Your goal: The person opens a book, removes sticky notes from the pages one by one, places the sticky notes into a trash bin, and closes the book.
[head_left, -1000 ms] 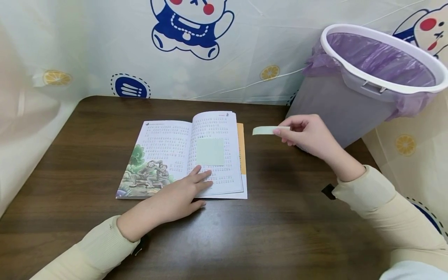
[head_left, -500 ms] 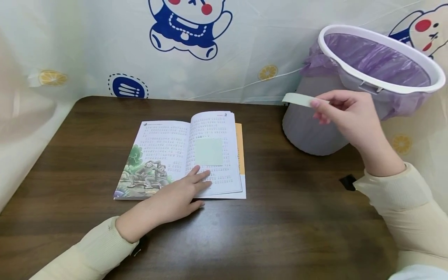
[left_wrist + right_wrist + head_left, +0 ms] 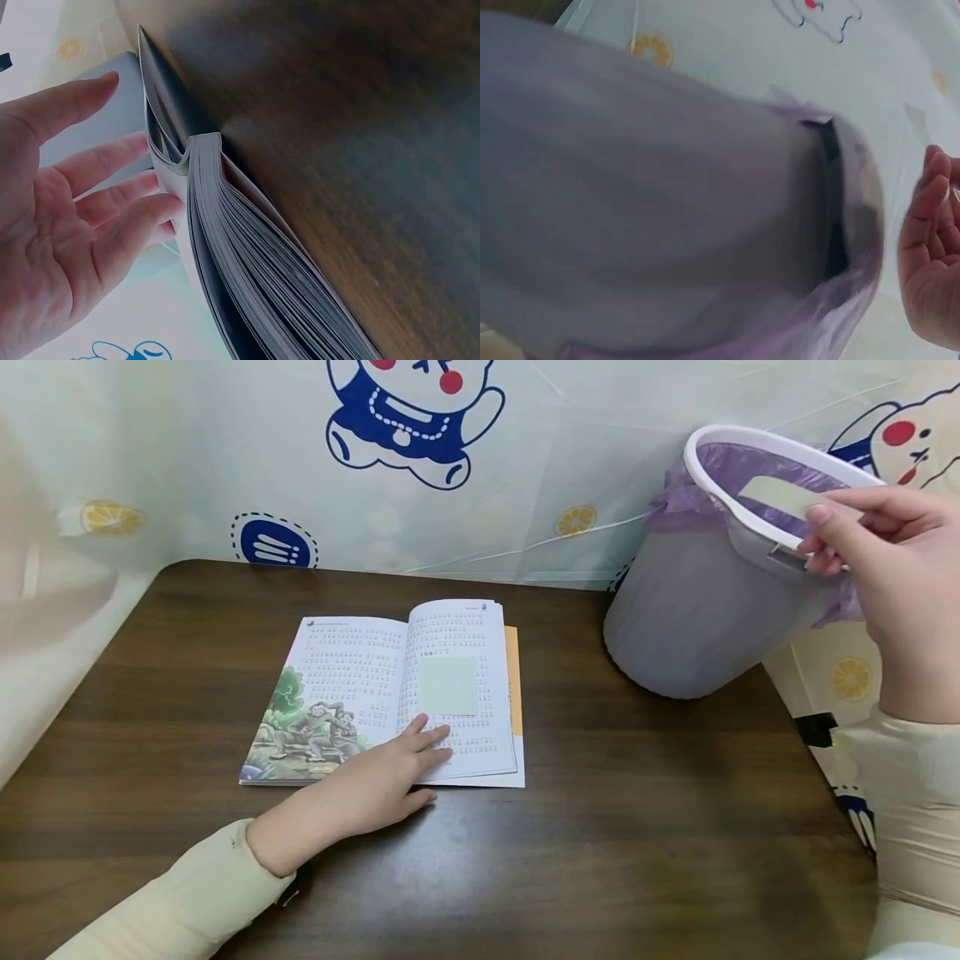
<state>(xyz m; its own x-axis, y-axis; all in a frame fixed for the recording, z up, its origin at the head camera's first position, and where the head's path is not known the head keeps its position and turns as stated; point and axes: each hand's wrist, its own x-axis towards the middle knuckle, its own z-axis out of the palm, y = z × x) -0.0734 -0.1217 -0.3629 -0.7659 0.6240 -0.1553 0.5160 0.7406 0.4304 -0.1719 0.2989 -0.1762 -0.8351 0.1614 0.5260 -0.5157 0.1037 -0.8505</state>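
Observation:
In the head view an open book [image 3: 345, 652] lies on the table, and a pale green sticky note [image 3: 447, 686] is on its right page. My left hand [image 3: 378, 785] rests with spread fingers on the lower part of that page; the left wrist view shows the hand [image 3: 82, 202] beside the book's thick page edges [image 3: 247, 255]. My right hand [image 3: 900, 560] pinches a pale green paper strip [image 3: 783, 496] between thumb and fingers. The strip is above the near rim of the trash bin [image 3: 697, 610], over its opening. The right wrist view shows the hand [image 3: 934, 255] beyond the bin's rim.
The grey bin has a white rim [image 3: 701, 456] and a purple liner [image 3: 678, 510]. It stands at the table's back right. Behind is a printed curtain [image 3: 525, 460]. Dark wooden table surface [image 3: 600, 827] lies around the book.
My right hand has carried the paper strip up and to the right, from beside the book to over the bin. The left hand has stayed on the page.

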